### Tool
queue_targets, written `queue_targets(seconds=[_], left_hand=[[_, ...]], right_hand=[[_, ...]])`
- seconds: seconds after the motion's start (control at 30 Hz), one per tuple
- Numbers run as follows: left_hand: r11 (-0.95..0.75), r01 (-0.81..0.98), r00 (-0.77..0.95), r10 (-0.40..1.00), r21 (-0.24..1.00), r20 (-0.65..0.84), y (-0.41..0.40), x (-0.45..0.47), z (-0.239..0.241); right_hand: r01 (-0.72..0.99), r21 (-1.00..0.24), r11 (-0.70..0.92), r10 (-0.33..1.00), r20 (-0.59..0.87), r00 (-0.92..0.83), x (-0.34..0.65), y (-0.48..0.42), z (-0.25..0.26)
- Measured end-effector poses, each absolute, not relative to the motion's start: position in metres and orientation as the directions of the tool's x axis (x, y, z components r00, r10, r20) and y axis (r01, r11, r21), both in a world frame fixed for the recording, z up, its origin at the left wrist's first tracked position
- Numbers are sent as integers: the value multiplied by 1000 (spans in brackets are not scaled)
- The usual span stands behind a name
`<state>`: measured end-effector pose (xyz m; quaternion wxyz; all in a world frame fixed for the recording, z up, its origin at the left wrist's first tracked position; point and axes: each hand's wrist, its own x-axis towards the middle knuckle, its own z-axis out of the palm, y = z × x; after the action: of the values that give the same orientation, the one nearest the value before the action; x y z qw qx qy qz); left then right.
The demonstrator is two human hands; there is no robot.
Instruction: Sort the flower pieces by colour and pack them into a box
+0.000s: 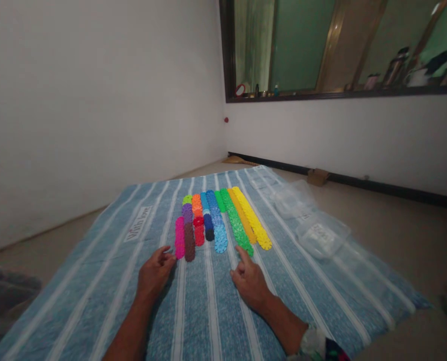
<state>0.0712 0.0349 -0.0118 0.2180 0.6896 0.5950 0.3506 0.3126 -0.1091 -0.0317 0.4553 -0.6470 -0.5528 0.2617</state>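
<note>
Rows of overlapping, notched-edge plastic discs lie side by side on a striped blue cloth (197,311), sorted by colour. At the near end of the magenta row (180,238) is my left hand (156,273), its fingers loosely bent and apart, with nothing visible in them. The brown row (189,243) lies just right of the magenta one. My right hand (250,282) stretches its index finger to the near end of the green row (235,220), the other fingers curled and holding nothing visible. Between the hands run red (199,235), dark blue (209,225) and light blue (219,233) rows.
Yellow (251,218) and orange-yellow (243,218) rows lie right of the green. Clear plastic containers (323,234) stand on the cloth's right side. A wall rises beyond the left and far edges, with a window (298,50). A cardboard piece (317,176) lies on the floor.
</note>
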Motion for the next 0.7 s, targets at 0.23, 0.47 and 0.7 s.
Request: queue_targets(seconds=[0.23,0.47,0.7], left_hand=[[-168,713,26,977,681,214,43,72,-10],[-142,749,20,981,647,191,42,73,-3],[-149,832,63,982,535,175,35,80,10]], right_hand=[[532,-846,36,951,193,241,313,-107,-28],[563,-824,69,944,236,229,315,-110,-26],[730,-664,164,912,383,144,326,-124,-13]])
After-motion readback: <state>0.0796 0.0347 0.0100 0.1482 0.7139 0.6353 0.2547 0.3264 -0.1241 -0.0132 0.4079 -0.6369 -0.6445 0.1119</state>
